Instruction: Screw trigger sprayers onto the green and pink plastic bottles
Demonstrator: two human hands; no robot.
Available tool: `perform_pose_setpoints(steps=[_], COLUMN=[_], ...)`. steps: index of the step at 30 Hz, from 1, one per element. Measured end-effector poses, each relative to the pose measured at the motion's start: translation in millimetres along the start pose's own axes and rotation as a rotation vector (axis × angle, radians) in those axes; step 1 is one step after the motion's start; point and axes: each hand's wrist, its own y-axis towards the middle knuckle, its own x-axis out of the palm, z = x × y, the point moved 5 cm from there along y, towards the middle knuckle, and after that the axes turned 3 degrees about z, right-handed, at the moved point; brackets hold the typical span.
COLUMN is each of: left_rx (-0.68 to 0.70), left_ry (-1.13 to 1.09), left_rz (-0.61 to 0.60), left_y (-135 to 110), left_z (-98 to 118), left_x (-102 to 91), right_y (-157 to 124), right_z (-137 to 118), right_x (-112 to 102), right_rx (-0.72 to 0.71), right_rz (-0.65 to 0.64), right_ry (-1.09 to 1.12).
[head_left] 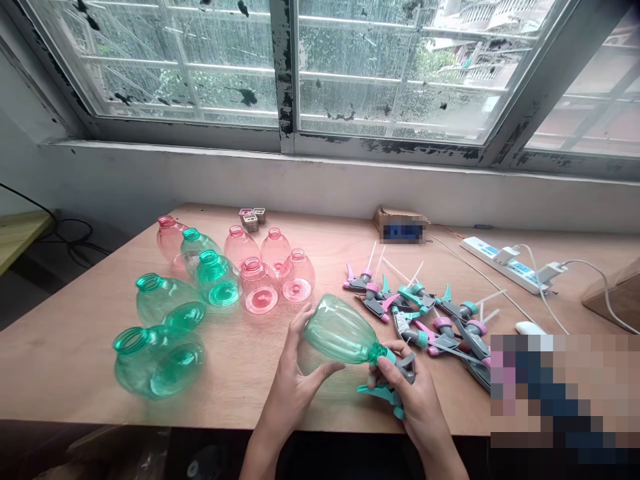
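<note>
A clear green bottle lies tilted between my hands above the table's front part, its neck pointing right. My left hand cups the wide base end, thumb along the underside. At the neck, my right hand grips a grey and turquoise trigger spray head whose collar meets the bottle's mouth. How far the collar is screwed on I cannot tell. Part of the spray head is hidden by my right fingers. To the right lies a pile of loose spray heads in grey, pink and turquoise, with white tubes.
Several open green bottles and pink bottles stand or lean at the left. Small boxes sit at the back. A cardboard box, a white power strip with cables and a white mouse occupy the right side.
</note>
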Motion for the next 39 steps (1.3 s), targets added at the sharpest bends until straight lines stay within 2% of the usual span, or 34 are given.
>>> perform_pose_setpoints(steps=[3, 10, 17, 21, 26, 32, 39], left_rx=[0.015, -0.099, -0.036, -0.059, -0.096, -0.037, -0.101], left_ry=[0.021, -0.035, -0.015, -0.019, -0.059, -0.05, -0.025], left_rz=[-0.013, 0.016, -0.023, -0.043, 0.0, -0.017, 0.015], left_y=[-0.1, -0.5, 3.9, 1.2, 1.5, 1.9, -1.3], left_z=[-0.9, -0.5, -3.4, -2.5, -1.1, -4.5, -2.3], left_x=[1.1, -2.3, 2.7, 4.2, 0.5, 2.2, -0.5], right_y=[1.2, -2.7, 6.1, 2.7, -2.4, 2.2, -1.8], right_z=[1.2, 2.2, 5.8, 4.6, 1.5, 3.4, 2.3], right_x=[-1.6, 3.6, -4.9, -2.5, 3.2, -4.2, 1.1], right_rx=[-0.006, 0.012, -0.014, -0.013, 0.016, -0.012, -0.003], right_rz=[-0.001, -0.036, -0.043, -0.008, 0.0, 0.005, 0.01], right_ry=[0.007, -0.085, -0.027, -0.071, -0.094, -0.056, -0.1])
